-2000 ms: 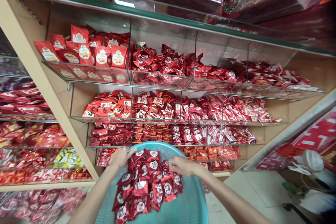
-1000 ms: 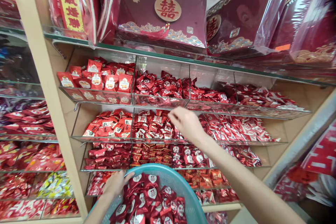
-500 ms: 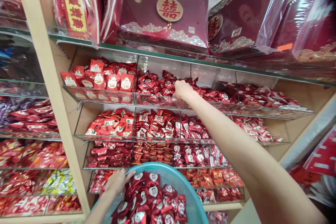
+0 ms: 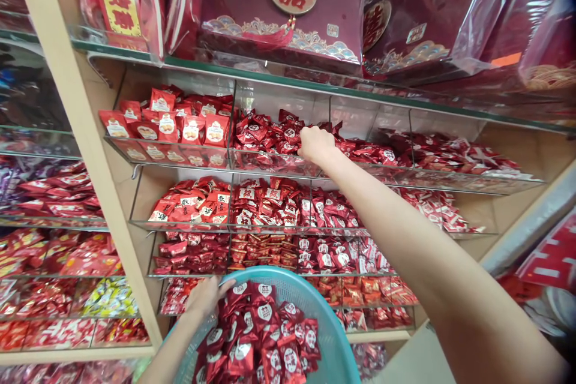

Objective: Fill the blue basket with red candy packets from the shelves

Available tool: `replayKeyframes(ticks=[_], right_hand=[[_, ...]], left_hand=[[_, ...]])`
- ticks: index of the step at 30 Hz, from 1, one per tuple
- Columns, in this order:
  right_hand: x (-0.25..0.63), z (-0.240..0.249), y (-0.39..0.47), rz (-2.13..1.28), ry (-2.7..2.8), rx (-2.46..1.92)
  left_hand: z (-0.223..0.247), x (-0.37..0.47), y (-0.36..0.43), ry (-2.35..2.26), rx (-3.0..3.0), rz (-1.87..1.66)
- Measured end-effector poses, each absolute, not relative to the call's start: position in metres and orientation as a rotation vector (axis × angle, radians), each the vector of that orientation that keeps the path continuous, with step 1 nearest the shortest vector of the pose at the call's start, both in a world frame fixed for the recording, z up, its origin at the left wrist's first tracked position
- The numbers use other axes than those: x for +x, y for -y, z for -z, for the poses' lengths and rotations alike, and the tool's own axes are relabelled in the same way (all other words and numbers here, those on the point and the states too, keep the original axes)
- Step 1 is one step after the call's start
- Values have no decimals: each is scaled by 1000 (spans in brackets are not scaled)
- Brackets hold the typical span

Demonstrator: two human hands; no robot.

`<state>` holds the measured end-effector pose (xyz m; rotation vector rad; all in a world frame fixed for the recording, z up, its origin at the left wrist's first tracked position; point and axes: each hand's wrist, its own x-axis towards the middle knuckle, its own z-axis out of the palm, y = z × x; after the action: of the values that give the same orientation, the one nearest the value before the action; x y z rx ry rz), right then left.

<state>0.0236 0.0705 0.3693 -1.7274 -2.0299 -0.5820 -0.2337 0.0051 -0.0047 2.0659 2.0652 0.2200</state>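
My left hand (image 4: 202, 299) grips the rim of a teal plastic basket (image 4: 335, 318) at the bottom of the view. Dark red candy packets (image 4: 265, 312) with white round labels fill much of the basket. My right hand (image 4: 317, 145) reaches to the upper candy shelf, at the front of a bin of dark red packets (image 4: 256, 132). Its fingers are curled; whatever they hold, if anything, is hidden behind the hand.
A glass shelf (image 4: 270, 75) runs above, with purple-red gift boxes (image 4: 252, 0) in clear wrap. Red packets with picture labels (image 4: 166, 126) stand to the left. More candy bins lie below. A wooden upright (image 4: 85, 150) divides off the left shelves.
The view has tilted slightly downward, so the shelves sit higher in it. My right hand stays at the same bin, and my left hand still holds the basket rim.
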Motion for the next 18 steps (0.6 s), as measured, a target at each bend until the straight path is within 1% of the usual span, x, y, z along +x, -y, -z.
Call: replayKeyframes(ticks=[3, 8, 10, 14, 16, 18], right_hand=[[18, -371, -74, 575, 1942, -1862], [22, -373, -73, 597, 1912, -1811], [31, -373, -74, 601, 1917, -1728], [48, -371, -82, 605, 1988, -1416], [50, -369, -82, 586, 2002, -1376], [46, -370, -77, 564, 2002, -1434]], left_hand=[[2, -233, -4, -2079, 2083, -204], [-1, -231, -3, -2088, 2059, -183], [-2, -230, -2, -2095, 2048, -168], [-2, -230, -4, -2112, 2042, -150], [0, -230, -4, -2109, 2057, -145], [0, -230, -5, -2108, 2070, -148]])
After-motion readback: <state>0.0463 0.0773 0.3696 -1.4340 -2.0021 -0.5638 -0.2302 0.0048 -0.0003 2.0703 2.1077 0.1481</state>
